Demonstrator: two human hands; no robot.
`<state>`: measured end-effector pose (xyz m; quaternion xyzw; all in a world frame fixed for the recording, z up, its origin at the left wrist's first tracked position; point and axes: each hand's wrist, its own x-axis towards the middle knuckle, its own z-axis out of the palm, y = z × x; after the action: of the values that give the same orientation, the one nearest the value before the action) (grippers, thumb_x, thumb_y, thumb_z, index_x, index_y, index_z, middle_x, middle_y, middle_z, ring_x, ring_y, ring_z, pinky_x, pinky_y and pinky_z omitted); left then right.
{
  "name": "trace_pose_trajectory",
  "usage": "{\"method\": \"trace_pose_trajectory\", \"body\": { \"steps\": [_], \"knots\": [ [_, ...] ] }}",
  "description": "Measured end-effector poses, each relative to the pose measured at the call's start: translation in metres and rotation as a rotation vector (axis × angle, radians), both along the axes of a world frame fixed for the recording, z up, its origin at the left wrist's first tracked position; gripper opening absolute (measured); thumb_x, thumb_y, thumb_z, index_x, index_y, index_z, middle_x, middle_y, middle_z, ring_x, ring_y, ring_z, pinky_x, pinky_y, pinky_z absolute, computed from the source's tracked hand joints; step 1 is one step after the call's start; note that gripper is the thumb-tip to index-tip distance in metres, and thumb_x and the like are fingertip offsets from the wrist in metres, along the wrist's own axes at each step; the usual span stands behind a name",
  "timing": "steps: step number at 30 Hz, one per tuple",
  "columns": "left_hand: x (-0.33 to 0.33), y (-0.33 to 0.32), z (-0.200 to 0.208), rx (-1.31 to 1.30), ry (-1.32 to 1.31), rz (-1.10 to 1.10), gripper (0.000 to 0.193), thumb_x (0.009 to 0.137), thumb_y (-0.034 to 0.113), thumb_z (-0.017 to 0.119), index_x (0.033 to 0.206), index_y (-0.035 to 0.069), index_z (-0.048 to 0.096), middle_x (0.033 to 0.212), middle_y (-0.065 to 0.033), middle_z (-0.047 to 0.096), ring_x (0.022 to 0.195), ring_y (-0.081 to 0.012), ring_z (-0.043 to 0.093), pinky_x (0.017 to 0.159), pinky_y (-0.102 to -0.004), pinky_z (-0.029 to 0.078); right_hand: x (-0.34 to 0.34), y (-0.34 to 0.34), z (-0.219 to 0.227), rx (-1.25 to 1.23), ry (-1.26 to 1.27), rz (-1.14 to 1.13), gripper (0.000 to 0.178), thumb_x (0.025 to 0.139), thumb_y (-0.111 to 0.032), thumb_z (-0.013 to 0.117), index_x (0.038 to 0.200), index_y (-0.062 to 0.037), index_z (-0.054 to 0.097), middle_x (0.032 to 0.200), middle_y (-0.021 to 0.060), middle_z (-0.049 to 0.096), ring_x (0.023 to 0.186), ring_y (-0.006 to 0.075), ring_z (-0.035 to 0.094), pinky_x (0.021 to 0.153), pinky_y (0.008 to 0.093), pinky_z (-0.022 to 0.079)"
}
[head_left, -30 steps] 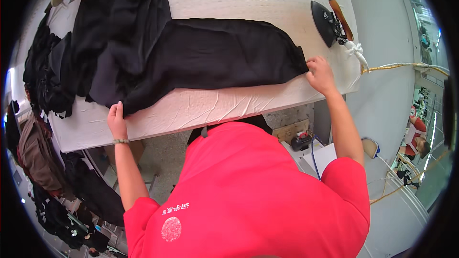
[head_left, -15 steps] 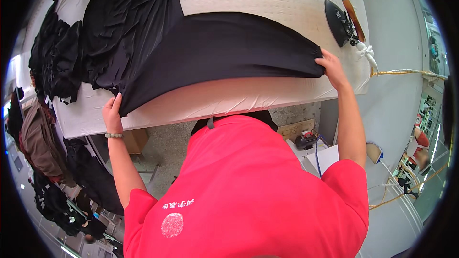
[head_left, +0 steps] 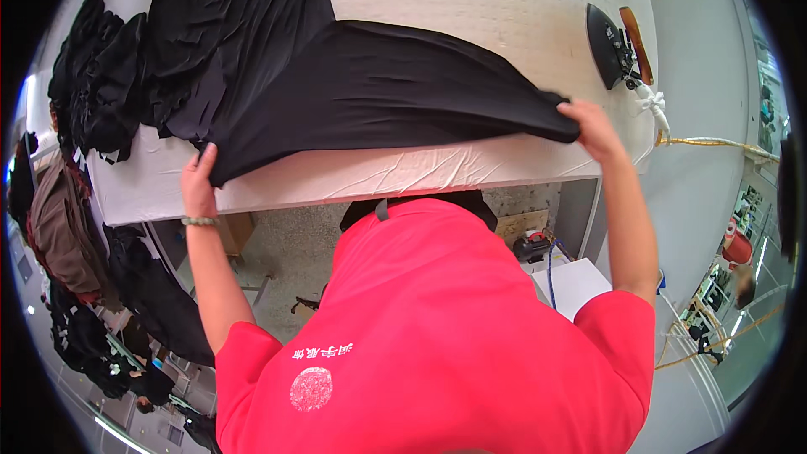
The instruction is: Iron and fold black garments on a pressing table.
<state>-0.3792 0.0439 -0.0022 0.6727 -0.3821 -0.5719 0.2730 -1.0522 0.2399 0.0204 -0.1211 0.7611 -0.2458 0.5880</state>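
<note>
A black garment [head_left: 361, 84] lies across the padded white table [head_left: 437, 170], one long tapering part, a leg or sleeve, stretched toward the right. My left hand [head_left: 200, 176] pinches its near left corner at the table's front edge. At the far right end, my right hand [head_left: 593, 128] grips the narrow, gathered cuff. Soft creases run lengthwise through the cloth between both hands. The rest of the garment spreads wrinkled toward the back left.
A black iron [head_left: 607, 46] with a brown handle rests at the table's right, its white-wrapped cord [head_left: 652, 105] leading off the edge. More crumpled black cloth [head_left: 105, 76] is heaped at the left. Dark clothes [head_left: 67, 227] hang beside the table, left.
The stretched part has gone from smooth and bowed to creased and straighter along its near edge. My right hand has come slightly nearer with the cuff. Both hands still hold the garment.
</note>
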Motion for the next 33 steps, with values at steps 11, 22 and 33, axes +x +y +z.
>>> {"method": "trace_pose_trajectory", "body": {
  "steps": [11,22,33],
  "knots": [
    [0.013,0.032,-0.016,-0.136,-0.281,-0.168,0.023,0.097,0.027,0.071,0.094,0.005,0.073,0.087,0.0000,0.071,0.072,-0.0059,0.063,0.060,-0.0197,0.046,-0.066,-0.027,0.044,-0.290,0.149,0.191,0.051,0.093,-0.008,0.059,0.143,0.0011,0.051,0.121,0.0024,0.066,0.103,0.0104,0.063,0.092,0.0245,0.050],
    [-0.027,0.071,-0.029,-0.052,-0.342,0.072,0.030,0.094,0.030,0.074,0.104,0.001,0.075,0.095,-0.0037,0.075,0.083,-0.0106,0.065,0.077,-0.0279,0.051,-0.054,0.001,-0.024,-0.300,-0.123,-0.013,0.042,0.098,-0.013,0.057,0.139,-0.0059,0.056,0.115,0.0000,0.068,0.096,0.0059,0.065,0.075,0.0228,0.054],
    [-0.014,0.071,-0.040,-0.186,-0.806,-0.350,0.048,0.090,0.036,0.078,0.113,-0.005,0.069,0.101,-0.0149,0.075,0.093,-0.0195,0.068,0.086,-0.0343,0.052,-0.062,0.039,-0.043,-0.277,0.031,0.051,0.035,0.099,-0.021,0.064,0.130,-0.0048,0.061,0.112,0.0020,0.070,0.093,0.0066,0.066,0.078,0.0241,0.054]
  ]
}}
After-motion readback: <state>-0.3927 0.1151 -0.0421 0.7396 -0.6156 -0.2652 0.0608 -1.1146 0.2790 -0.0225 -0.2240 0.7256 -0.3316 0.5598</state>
